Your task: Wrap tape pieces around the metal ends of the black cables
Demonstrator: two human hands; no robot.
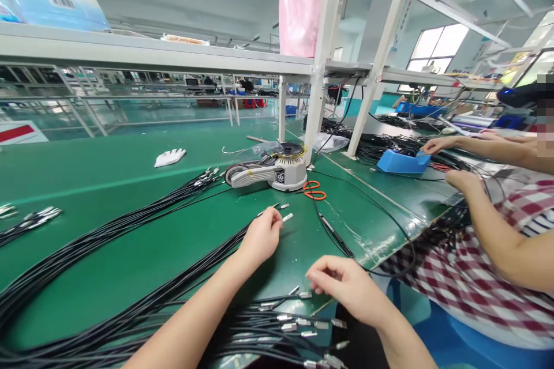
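Observation:
My left hand [262, 236] rests on the green table [130, 184], fingers curled around the ends of black cables [130, 277] tipped with small metal connectors [285, 217]. My right hand [346, 288] hovers near the table's front edge, fingers pinched together just above another bunch of cable ends with metal connectors [298, 323]. What the right fingers hold, if anything, is hidden.
A grey tape dispenser [272, 170] stands mid-table with orange scissors [314, 190] beside it. A white glove [170, 157] lies farther back. More cables lie at left [30, 220]. On the right a person in a checked shirt [476, 277] works by a blue tray [402, 162]. White shelf posts [320, 69] rise behind.

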